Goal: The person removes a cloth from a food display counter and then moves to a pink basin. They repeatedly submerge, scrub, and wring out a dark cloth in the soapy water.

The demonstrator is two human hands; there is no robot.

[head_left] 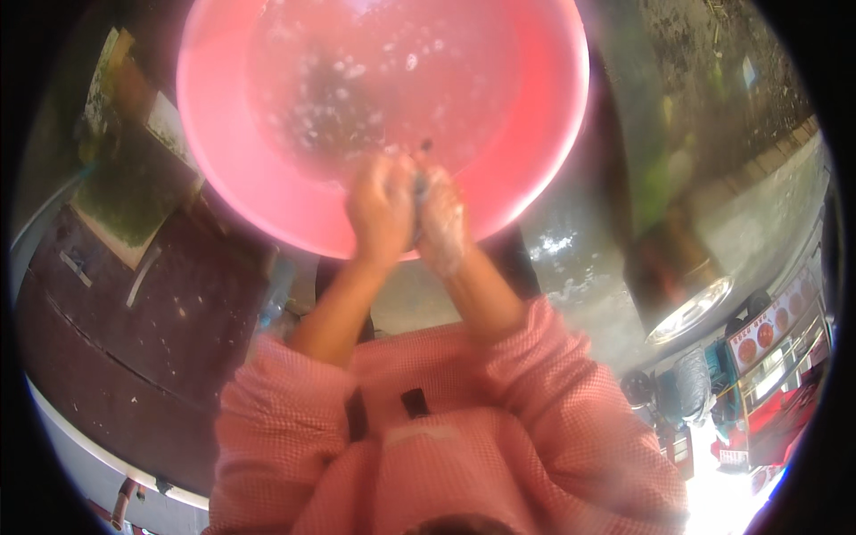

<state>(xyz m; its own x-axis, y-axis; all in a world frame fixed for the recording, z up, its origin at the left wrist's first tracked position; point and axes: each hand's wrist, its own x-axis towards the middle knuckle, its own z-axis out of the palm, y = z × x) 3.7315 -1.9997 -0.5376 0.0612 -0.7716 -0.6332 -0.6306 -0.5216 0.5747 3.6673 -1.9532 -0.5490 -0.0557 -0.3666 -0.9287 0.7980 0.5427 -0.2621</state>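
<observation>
A large pink plastic basin (528, 140) stands before me, holding water with foam and bubbles on it. A dark, blurred mass, perhaps cloth, shows under the bubbles at its left middle. My left hand (382, 204) and my right hand (441, 214) are side by side over the basin's near rim, fingers curled inward. Between them is a small dark item (420, 187), mostly hidden by the fingers; what it is cannot be told. Soap suds cover the back of my right hand and wrist.
Dark brown boards or panels (147, 334) lie at the left. A clear plastic bottle (274, 307) is near my left forearm. On the right are wet concrete ground (568, 267) and a shiny round metal rim (692, 311). Assorted goods and a sign bearing writing stand at the lower right.
</observation>
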